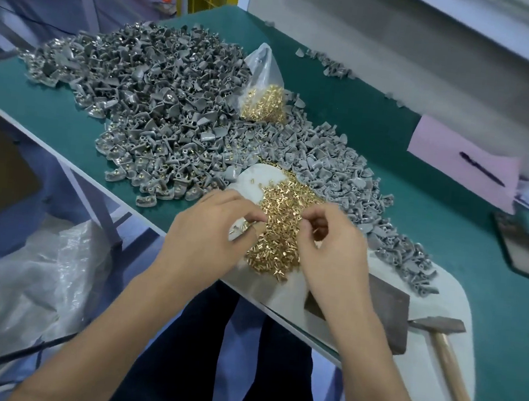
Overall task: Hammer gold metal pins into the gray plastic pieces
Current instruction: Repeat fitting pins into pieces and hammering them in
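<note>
- The left hand (218, 225) and the right hand (327, 242) are working at the near edge of the loose heap of gold pins (282, 224), both with fingers curled; the right is pinching a pin or two, while whether the left is actually gripping one is impossible to tell.
- The gray plastic pieces (156, 99) are lying in a large pile across the green table (445, 250); several near its left edge are showing gold (probably already pinned), while those to the right are looking bare.
- The hammer (446, 347) is lying untouched beside the dark block (385, 312), and a bag of spare pins (263, 100) is sitting on the pile, so much work is remaining.
</note>
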Motion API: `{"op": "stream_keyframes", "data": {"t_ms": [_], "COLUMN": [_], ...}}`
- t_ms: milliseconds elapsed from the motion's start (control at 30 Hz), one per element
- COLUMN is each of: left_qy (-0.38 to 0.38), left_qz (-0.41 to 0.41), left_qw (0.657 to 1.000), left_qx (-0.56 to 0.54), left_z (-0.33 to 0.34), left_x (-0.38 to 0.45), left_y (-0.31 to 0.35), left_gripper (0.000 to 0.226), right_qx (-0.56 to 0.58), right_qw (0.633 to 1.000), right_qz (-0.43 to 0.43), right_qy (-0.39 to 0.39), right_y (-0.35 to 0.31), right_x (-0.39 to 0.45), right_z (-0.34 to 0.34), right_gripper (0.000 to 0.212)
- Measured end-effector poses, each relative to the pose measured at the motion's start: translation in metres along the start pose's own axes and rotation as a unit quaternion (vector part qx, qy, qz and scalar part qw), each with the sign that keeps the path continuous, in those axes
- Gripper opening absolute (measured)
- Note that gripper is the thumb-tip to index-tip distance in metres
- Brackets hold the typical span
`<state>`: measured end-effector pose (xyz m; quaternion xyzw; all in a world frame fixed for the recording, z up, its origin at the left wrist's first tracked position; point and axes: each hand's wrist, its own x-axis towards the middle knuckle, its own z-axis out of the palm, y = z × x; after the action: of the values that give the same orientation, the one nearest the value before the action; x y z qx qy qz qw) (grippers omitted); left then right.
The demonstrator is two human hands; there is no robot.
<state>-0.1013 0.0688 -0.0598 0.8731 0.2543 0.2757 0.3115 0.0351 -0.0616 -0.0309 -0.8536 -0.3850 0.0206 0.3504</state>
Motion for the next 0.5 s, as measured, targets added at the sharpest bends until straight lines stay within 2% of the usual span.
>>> {"op": "stream_keyframes", "data": {"t_ms": [133,300,500], "left_qy": [-0.048,-0.100,-0.126], "left_qz": [0.033,0.067,0.104], "left_qw": [0.997,0.989,0.985], "left_qx": [-0.052,-0.091,-0.051], "left_z": [0.020,0.050,0.088], "left_x": [0.007,0.005,0.020], "left_y": [0.030,0.065,0.101], "left_gripper": [0.009,0.007,0.011], "right_qx": [0.015,0.030,0.026], "right_qw": [0.994,0.957,0.942], "right_qz": [0.041,0.126,0.101], "right_qy": [0.102,0.261,0.319], "right_y": [0.038,0.107,0.140], "right_x": [-0.017,-0.049,-0.086], "right_z": [-0.037,-0.081,-0.078], "right_gripper": [0.019,0.013,0.003]}}
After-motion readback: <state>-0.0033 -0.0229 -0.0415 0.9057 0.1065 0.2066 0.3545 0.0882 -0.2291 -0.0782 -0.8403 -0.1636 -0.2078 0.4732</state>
